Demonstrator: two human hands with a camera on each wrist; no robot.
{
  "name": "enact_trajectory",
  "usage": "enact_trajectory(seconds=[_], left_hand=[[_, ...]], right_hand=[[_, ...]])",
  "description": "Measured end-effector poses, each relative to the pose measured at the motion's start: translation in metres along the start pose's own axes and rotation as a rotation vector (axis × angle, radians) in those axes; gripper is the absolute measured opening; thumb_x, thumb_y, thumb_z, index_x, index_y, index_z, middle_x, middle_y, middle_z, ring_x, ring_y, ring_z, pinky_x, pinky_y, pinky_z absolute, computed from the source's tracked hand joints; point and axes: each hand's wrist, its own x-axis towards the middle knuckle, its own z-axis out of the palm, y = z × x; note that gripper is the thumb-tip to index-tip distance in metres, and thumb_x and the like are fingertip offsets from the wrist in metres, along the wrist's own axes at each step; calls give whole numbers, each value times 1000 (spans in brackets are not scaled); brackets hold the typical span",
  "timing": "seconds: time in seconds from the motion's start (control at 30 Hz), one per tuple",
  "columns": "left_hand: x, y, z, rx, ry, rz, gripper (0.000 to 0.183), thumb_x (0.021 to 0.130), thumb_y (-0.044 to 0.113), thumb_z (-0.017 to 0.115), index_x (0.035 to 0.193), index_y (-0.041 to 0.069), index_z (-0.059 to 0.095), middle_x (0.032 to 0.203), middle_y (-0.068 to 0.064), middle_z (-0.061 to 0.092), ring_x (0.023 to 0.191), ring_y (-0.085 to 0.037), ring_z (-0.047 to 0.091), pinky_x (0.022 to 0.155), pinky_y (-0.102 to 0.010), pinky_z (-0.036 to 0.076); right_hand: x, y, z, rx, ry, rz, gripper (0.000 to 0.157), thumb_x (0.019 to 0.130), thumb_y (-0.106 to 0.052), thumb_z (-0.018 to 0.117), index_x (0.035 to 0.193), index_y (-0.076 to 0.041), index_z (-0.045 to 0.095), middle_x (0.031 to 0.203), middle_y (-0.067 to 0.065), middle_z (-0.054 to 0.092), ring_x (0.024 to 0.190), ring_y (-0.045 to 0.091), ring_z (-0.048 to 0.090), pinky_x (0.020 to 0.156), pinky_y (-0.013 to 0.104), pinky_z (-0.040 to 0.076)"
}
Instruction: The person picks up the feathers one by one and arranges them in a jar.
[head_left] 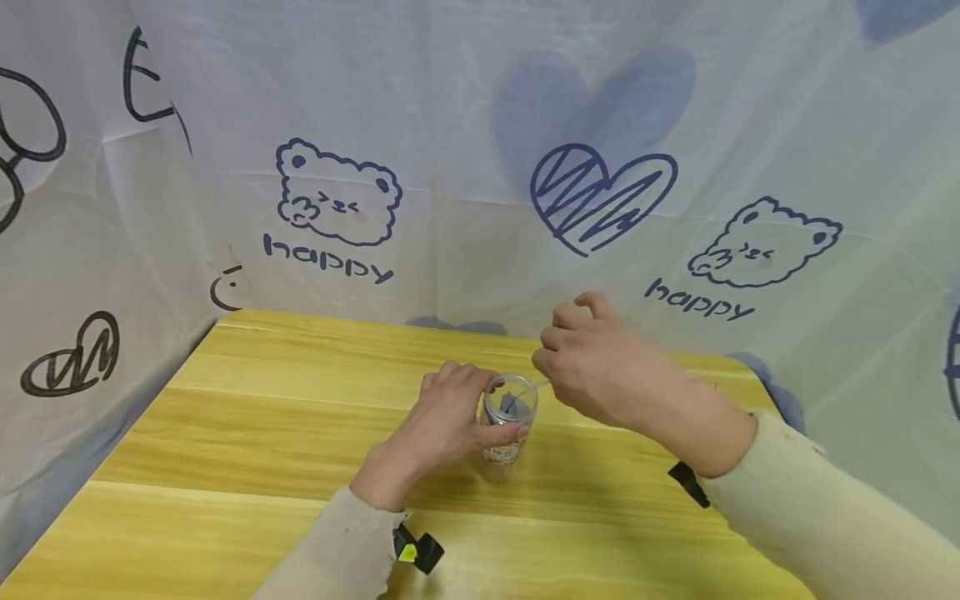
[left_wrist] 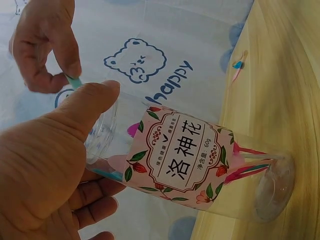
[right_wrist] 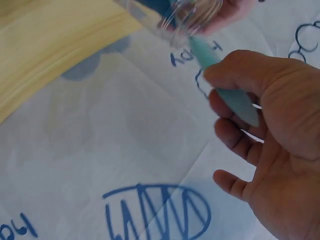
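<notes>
Yellow wood-grain table; small pink-and-blue item near edge; labelled jar, contact unclear.

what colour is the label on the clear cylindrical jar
The label is mostly pale pink, clearest in the left wrist view.

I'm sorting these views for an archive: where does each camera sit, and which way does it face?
Head: worn on the head, facing forward and down at the table and printed cloth; left hand, right hand and sleeves show.
Left wrist: on that wrist, facing the clear jar the left hand grips; the right hand shows too.
Right wrist: on that wrist, facing the pale green strip the right hand pinches; part of the left hand shows.
Both wrist views share jar and strip.
</notes>
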Motion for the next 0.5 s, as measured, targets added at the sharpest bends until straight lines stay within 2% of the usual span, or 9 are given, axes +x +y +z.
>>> enact_trajectory(seconds=[0.1,0.27,0.37,0.5], left_hand=[[0,-1,0,3,2,9,68,86,60,82,132,12,68,114,2,71,106,-20,52,93,-44,36],[1,-1,0,-2,-4,26,67,87,60,81,134,14,68,117,0,72,106,-21,52,92,-44,36],[1,-1,0,-7,-7,33,64,87,60,80,134,18,69,120,2,73,107,-21,52,92,-45,36],[0,-1,0,-6,-3,36,53,88,61,79,124,22,71,118,6,73,104,-20,51,91,-44,35]], right_hand=[[8,-8,2,-35,-29,-25,5,91,-17,79,91,-18,75,84,-3,63,95,25,54,102,55,43],[18,-18,6,-19,-5,-50,5,91,-16,81,90,-20,78,83,-4,63,93,25,53,99,53,44],[24,-24,9,-12,-22,-63,5,91,-17,81,92,-22,80,85,-5,64,92,24,52,98,51,44],[30,-29,16,22,-50,-70,7,94,-18,79,89,-22,79,85,-5,64,90,23,51,95,48,43]])
